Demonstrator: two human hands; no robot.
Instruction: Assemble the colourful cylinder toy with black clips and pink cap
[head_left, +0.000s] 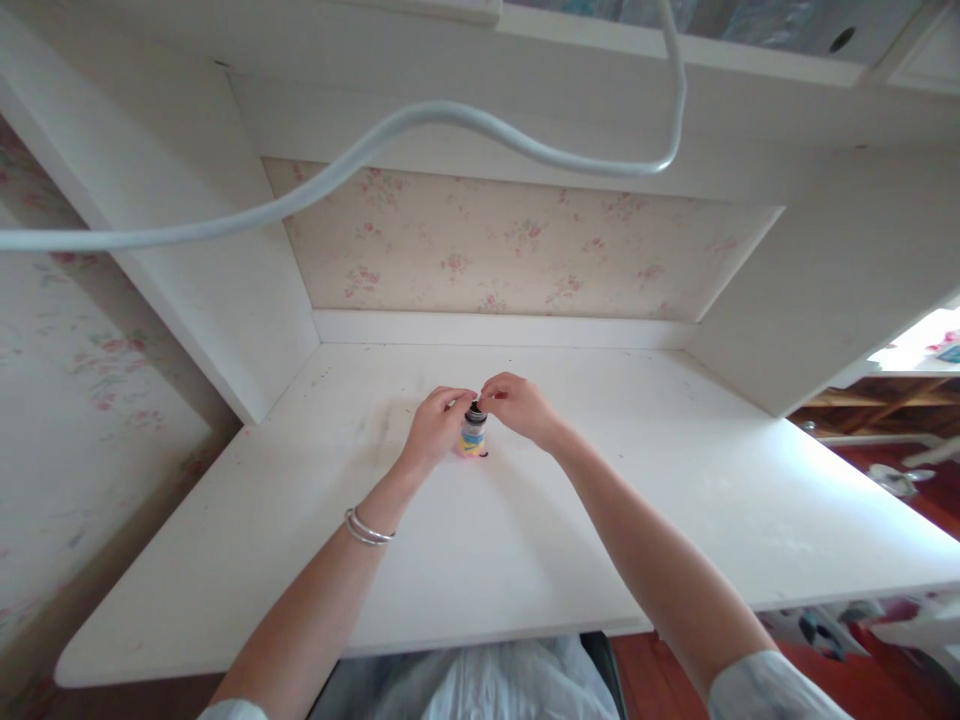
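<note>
A small clear bottle (472, 438) stands upright on the white desk (480, 560), with a dark neck, a yellow and blue label and a pinkish base. My left hand (437, 425) is closed at the bottle's left side, its thumb and fingertips up by the dark top. From the right, my right hand (519, 405) pinches at the same top. Whatever sits between its fingertips is too small to make out. A tiny dark bit (484, 455) lies on the desk by the bottle's base.
A thick white cable (450, 112) hangs across the upper view, in front of the shelf. White side panels (832, 270) enclose the desk, and flowered wallpaper (480, 250) covers the back. A wooden shelf unit (877, 405) stands beyond the right side.
</note>
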